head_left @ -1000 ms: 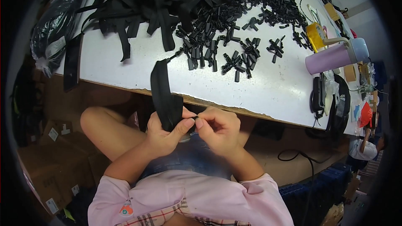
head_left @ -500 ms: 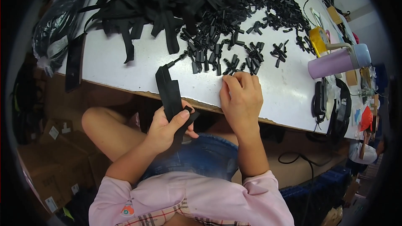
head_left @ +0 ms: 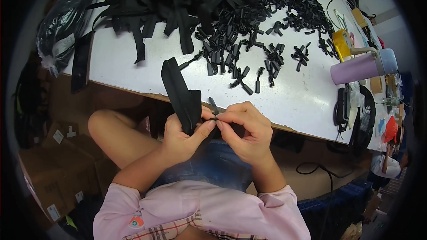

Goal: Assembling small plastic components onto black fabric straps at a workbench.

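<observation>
White table (head_left: 302,98) beyond hands; pile of blk pulls (head_left: 284,0) at 1 o'clock, purple bottle (head_left: 354,69) at 2. L hand (head_left: 183,138) pinches folded blk strip (head_left: 178,91), strip rising twd 11. R hand (head_left: 250,129), thumb to index, pinches small dk pull (head_left: 213,104), its free end at 12; fingertips nearly meet.

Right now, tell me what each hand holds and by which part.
Left hand: black zipper tape, by its lower part. Right hand: apparently a black zipper pull, by its near end.
</observation>
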`<state>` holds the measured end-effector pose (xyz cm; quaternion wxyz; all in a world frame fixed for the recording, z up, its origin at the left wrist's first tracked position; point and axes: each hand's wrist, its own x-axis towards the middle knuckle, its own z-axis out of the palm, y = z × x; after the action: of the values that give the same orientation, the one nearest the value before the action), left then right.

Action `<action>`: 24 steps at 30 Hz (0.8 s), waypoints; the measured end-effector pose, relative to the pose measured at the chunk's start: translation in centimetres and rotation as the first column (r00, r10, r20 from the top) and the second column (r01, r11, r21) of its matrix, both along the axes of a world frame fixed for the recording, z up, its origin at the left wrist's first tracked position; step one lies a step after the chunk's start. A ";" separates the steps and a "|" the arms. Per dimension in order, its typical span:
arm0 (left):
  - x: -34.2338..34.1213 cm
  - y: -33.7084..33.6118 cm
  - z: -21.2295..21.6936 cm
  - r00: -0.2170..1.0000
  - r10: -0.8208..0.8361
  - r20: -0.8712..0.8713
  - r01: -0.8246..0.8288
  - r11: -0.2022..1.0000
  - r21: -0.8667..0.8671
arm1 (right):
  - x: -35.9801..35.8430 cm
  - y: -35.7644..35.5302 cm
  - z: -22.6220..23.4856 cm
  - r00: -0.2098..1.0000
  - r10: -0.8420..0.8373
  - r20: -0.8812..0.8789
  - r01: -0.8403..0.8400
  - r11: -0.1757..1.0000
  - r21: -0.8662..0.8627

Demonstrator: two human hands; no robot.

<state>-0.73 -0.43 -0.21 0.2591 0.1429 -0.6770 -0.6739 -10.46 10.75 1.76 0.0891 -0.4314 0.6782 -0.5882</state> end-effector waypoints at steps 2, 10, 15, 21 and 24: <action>0.3 -0.4 0.0 0.996 -0.067 0.056 0.070 0.996 -0.061 | -0.2 0.1 0.1 0.999 0.016 -0.043 -0.016 1.000 0.020; 0.8 -0.1 -0.2 0.997 -0.020 0.081 0.014 0.997 0.077 | 0.3 -0.2 -0.5 0.995 0.053 -0.079 -0.052 0.999 0.011; 0.4 0.1 0.1 0.999 0.013 -0.039 -0.005 0.979 0.205 | 2.1 -0.2 -1.6 0.929 -0.030 0.368 0.062 0.995 -0.076; 1.1 -0.3 0.9 0.992 -0.122 -0.018 0.118 0.893 0.433 | 1.5 -0.2 -2.0 0.651 0.303 0.696 -0.093 0.942 -0.324; 1.1 -0.4 0.9 0.986 -0.167 0.002 0.151 0.900 0.408 | 0.7 0.4 -2.1 0.450 0.364 0.816 -0.212 0.931 -0.299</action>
<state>0.34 -0.84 0.64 0.1554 0.1504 -0.5364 -0.8158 -9.78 11.11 -0.37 0.4790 -0.1959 0.4125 -0.7497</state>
